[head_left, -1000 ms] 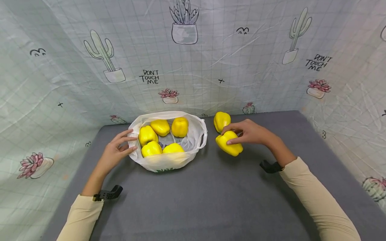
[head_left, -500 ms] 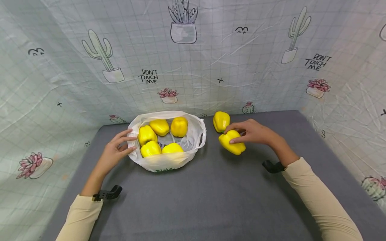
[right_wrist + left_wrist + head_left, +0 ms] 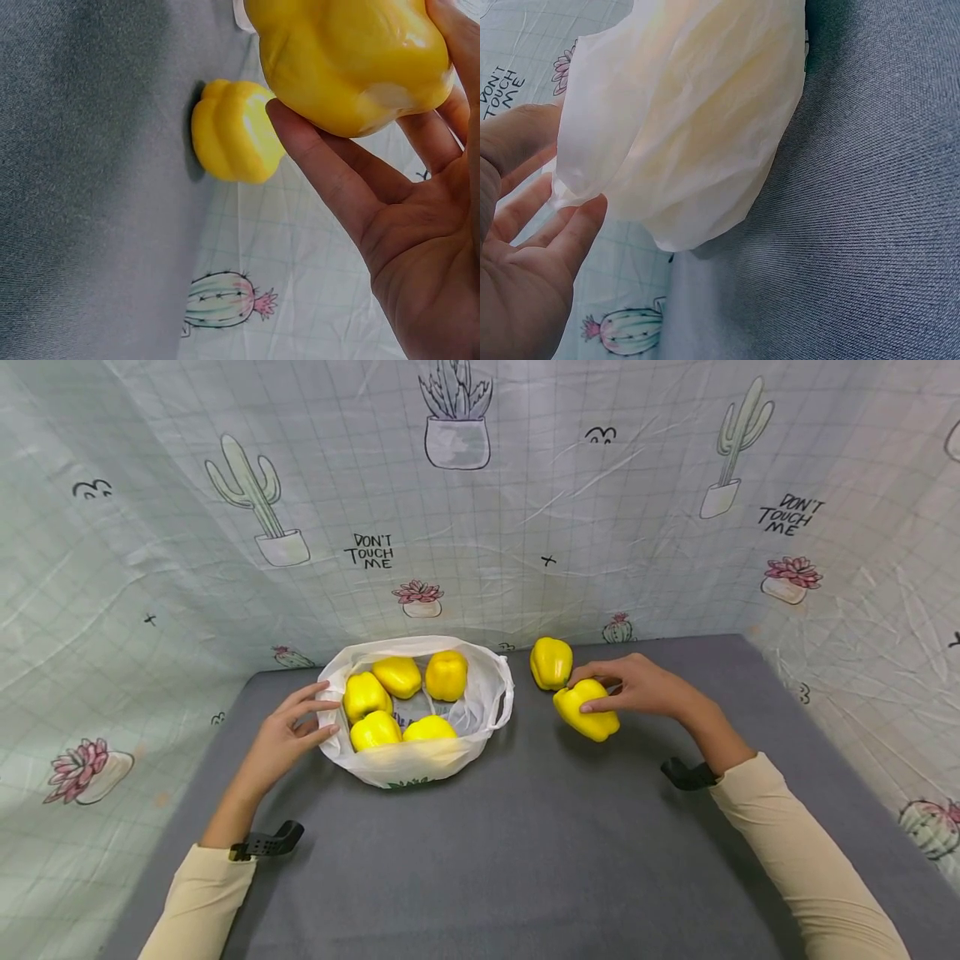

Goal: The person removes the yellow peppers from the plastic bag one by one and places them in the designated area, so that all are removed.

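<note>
In the head view, my left hand [image 3: 281, 739] is at the left rim of a white plastic bag [image 3: 420, 770], holding its edge between thumb and fingers. The left wrist view shows the thin rim of the bag [image 3: 592, 142] among the fingertips. Inside the bag lie several yellow bell peppers [image 3: 397, 677]. On the right, my right hand [image 3: 637, 687] grips another yellow bell pepper [image 3: 588, 710] from above, close over the table. The right wrist view has this held pepper [image 3: 352, 60] between thumb and fingers. Just behind it stands one more yellow bell pepper [image 3: 551, 662].
A dark grey cloth [image 3: 480, 868] covers the table. Behind it and at both sides hangs a pale curtain [image 3: 495, 527] with cactus drawings. The bag's handle loop [image 3: 506, 700] sticks out on its right side.
My right hand has moved to the right and slightly back with the bell pepper, away from the bag. The left hand and the bag have stayed in place.
</note>
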A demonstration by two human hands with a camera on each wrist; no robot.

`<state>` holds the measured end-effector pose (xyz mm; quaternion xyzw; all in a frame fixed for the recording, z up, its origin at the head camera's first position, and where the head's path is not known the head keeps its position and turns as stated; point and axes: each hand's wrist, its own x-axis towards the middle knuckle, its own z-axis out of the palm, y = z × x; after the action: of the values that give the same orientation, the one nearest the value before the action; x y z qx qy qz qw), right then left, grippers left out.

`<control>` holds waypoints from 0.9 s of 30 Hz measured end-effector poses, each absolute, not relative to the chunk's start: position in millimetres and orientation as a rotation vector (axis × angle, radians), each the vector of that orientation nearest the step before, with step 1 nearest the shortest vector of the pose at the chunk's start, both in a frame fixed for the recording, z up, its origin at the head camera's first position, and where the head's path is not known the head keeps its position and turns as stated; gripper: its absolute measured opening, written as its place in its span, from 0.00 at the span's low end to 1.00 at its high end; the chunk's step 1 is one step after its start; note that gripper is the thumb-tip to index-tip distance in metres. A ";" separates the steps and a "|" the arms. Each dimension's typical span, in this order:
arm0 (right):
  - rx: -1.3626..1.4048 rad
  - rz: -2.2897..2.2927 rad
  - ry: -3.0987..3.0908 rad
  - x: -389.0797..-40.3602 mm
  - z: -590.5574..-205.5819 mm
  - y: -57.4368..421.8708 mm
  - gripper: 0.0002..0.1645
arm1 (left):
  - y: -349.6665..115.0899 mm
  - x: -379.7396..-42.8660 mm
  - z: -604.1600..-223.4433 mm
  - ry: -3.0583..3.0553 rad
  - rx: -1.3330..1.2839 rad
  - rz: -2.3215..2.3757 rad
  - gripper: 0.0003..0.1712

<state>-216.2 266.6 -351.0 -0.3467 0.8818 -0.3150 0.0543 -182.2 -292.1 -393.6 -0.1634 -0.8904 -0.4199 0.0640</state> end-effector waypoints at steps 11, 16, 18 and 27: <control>-1.017 -0.956 2.687 -217.0 -354.2 271.5 0.22 | -293.4 -185.2 -395.0 -2.680 -0.491 -1.263 0.22; -0.998 -0.962 2.675 -219.9 -354.7 272.8 0.22 | -296.6 -185.4 -392.2 -2.667 -0.459 -1.304 0.22; -0.997 -0.961 2.679 -220.8 -355.3 273.8 0.23 | -298.0 -185.7 -391.2 -2.659 -0.444 -1.328 0.23; -0.971 -0.953 2.702 -220.9 -356.0 277.4 0.24 | -308.6 -195.9 -389.2 -2.675 -0.667 -1.421 0.22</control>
<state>-220.9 277.4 -356.0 -0.3203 0.8916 -0.3146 0.0583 -195.9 -308.6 -389.2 -0.2149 -0.8623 -0.4582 0.0200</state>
